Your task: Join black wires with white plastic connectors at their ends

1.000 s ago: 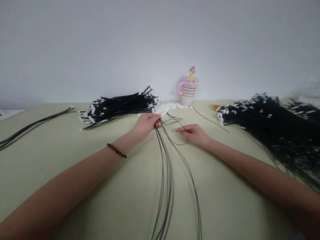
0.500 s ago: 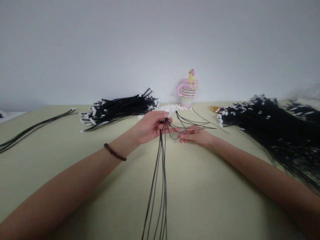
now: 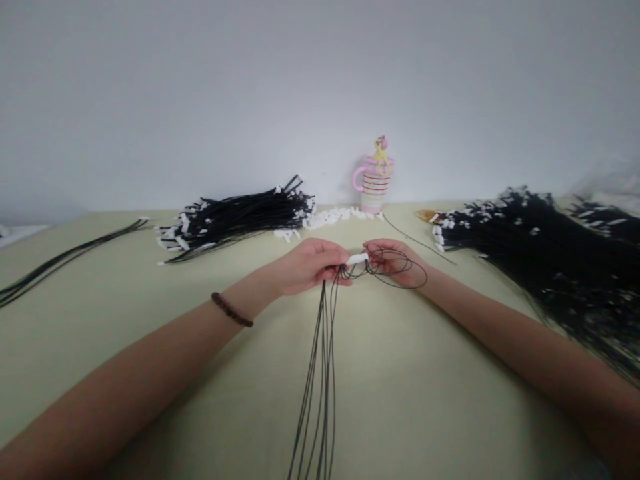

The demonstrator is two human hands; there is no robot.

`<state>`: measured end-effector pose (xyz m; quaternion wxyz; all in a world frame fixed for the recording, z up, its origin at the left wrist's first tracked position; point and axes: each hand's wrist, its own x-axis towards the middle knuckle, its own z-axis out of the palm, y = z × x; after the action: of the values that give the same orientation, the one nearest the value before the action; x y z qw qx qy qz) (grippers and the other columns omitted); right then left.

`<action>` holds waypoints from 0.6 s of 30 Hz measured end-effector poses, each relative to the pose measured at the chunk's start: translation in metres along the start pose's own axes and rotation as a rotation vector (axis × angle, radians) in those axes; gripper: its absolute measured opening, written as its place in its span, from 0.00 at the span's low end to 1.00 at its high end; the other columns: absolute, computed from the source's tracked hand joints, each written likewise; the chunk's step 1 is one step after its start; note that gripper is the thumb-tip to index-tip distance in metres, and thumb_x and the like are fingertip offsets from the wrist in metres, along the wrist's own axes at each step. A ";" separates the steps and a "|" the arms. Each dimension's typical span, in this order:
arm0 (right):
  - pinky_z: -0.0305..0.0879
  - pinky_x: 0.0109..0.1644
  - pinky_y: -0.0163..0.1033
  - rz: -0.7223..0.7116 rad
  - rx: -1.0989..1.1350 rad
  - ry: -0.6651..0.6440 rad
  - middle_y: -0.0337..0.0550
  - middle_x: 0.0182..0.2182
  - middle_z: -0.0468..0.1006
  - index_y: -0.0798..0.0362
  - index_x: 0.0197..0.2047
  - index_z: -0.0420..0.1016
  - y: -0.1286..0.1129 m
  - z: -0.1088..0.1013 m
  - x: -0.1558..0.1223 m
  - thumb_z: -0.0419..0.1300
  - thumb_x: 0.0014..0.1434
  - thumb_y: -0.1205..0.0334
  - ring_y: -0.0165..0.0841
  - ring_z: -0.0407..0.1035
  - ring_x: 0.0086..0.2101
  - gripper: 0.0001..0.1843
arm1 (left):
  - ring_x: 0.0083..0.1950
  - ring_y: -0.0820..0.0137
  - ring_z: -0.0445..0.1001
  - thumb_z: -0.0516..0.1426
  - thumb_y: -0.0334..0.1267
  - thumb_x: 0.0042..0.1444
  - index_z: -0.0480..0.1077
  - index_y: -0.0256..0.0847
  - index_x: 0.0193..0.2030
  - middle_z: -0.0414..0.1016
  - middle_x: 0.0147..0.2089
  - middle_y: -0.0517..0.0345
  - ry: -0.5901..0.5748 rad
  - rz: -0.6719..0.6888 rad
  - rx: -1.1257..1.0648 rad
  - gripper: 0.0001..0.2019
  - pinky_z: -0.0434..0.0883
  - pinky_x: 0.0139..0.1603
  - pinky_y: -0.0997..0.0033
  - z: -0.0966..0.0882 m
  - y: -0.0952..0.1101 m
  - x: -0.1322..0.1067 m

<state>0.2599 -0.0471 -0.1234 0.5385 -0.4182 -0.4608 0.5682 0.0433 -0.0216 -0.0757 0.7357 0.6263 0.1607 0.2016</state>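
At 6 o'clock from the hands, thin black wires [image 3: 320,393] hang in a loose sheaf above the pale green worktop [image 3: 425,407] and run up into the left hand [image 3: 307,268]. Its fingers [image 3: 333,257] are together, pinched on the wires. A beaded bracelet [image 3: 231,310] circles the left wrist. At 3 o'clock from the left hand, the right hand [image 3: 395,263] has its fingers [image 3: 383,248] curled closed on the same wires, which form coiled loops around them. A white connector [image 3: 357,258] sits between the two hands, just above the gathered wires.

Farther out, at 10 o'clock, lies a bundle of black cables [image 3: 235,217] with white ends, and at 3 o'clock a larger, denser black bundle [image 3: 530,253]. A few loose black strands [image 3: 65,263] lie at 9 o'clock. At 12 o'clock, a scatter of small white pieces [image 3: 330,216] lies before a striped cup with a pink handle [image 3: 373,190], which stands against the pale wall [image 3: 320,87].
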 end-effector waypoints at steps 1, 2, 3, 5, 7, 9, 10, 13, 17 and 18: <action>0.64 0.30 0.27 -0.001 0.011 0.007 0.40 0.29 0.75 0.55 0.36 0.74 0.001 -0.002 0.002 0.63 0.44 0.66 0.24 0.69 0.27 0.12 | 0.16 0.85 0.55 0.55 0.34 0.50 0.70 0.31 0.26 0.59 0.15 0.67 -0.001 -0.006 -0.038 0.07 0.69 0.41 0.66 0.000 0.000 0.000; 0.65 0.32 0.27 -0.004 0.022 0.003 0.41 0.30 0.76 0.56 0.36 0.73 0.002 -0.004 0.003 0.63 0.45 0.67 0.25 0.69 0.29 0.12 | 0.16 0.86 0.53 0.55 0.34 0.50 0.69 0.31 0.27 0.58 0.15 0.68 0.014 -0.001 -0.075 0.07 0.69 0.43 0.63 0.000 0.001 0.000; 0.65 0.34 0.28 -0.013 0.034 -0.002 0.42 0.31 0.76 0.56 0.36 0.73 0.003 -0.005 0.004 0.62 0.45 0.67 0.26 0.70 0.31 0.11 | 0.16 0.87 0.52 0.55 0.34 0.50 0.69 0.31 0.27 0.59 0.15 0.68 0.044 0.017 -0.104 0.07 0.69 0.45 0.61 -0.001 0.002 0.000; 0.66 0.38 0.31 -0.034 0.066 -0.002 0.44 0.34 0.75 0.56 0.37 0.72 0.004 -0.006 0.006 0.61 0.46 0.68 0.29 0.70 0.36 0.12 | 0.17 0.87 0.52 0.56 0.33 0.50 0.69 0.32 0.26 0.61 0.16 0.67 0.135 0.075 -0.136 0.06 0.68 0.46 0.59 -0.002 0.004 0.001; 0.66 0.40 0.34 -0.055 0.092 0.043 0.45 0.37 0.74 0.55 0.40 0.69 0.006 -0.004 0.008 0.61 0.44 0.70 0.31 0.69 0.38 0.16 | 0.17 0.86 0.54 0.57 0.33 0.48 0.68 0.32 0.24 0.61 0.17 0.67 0.242 0.133 -0.121 0.06 0.69 0.46 0.61 -0.005 0.004 0.004; 0.66 0.40 0.37 -0.067 0.070 0.161 0.45 0.36 0.73 0.53 0.41 0.66 0.008 -0.001 0.010 0.60 0.41 0.72 0.32 0.69 0.37 0.20 | 0.18 0.85 0.55 0.57 0.34 0.47 0.67 0.33 0.22 0.59 0.16 0.67 0.363 0.183 -0.051 0.07 0.69 0.45 0.63 -0.012 0.001 0.009; 0.66 0.40 0.38 -0.082 0.027 0.252 0.44 0.35 0.72 0.53 0.40 0.65 0.009 0.000 0.010 0.59 0.40 0.74 0.31 0.68 0.36 0.21 | 0.18 0.84 0.56 0.58 0.34 0.46 0.67 0.33 0.22 0.59 0.16 0.67 0.426 0.205 0.000 0.07 0.70 0.44 0.64 -0.016 -0.002 0.011; 0.64 0.37 0.37 -0.246 -0.271 0.526 0.43 0.35 0.68 0.53 0.37 0.62 0.013 0.006 0.007 0.56 0.37 0.74 0.31 0.64 0.36 0.19 | 0.19 0.81 0.60 0.58 0.35 0.44 0.67 0.34 0.20 0.59 0.16 0.67 0.605 0.236 0.161 0.08 0.70 0.39 0.69 -0.029 -0.014 0.017; 0.59 0.32 0.33 -0.466 -0.680 0.421 0.40 0.30 0.66 0.54 0.35 0.62 0.014 0.020 -0.008 0.55 0.41 0.70 0.29 0.62 0.31 0.14 | 0.22 0.77 0.65 0.57 0.38 0.44 0.69 0.35 0.22 0.65 0.18 0.63 0.722 0.160 0.361 0.08 0.68 0.31 0.76 -0.034 -0.028 0.018; 0.58 0.30 0.32 -0.426 -0.720 0.308 0.39 0.27 0.67 0.55 0.33 0.63 0.014 0.026 -0.012 0.54 0.43 0.69 0.28 0.61 0.28 0.10 | 0.23 0.76 0.67 0.56 0.39 0.44 0.69 0.35 0.23 0.66 0.19 0.62 0.718 0.136 0.416 0.08 0.66 0.29 0.77 -0.032 -0.030 0.018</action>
<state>0.2325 -0.0612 -0.1317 0.5259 -0.5547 -0.6194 0.1791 0.0459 0.0102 -0.1104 0.4759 0.6606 0.4026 0.4184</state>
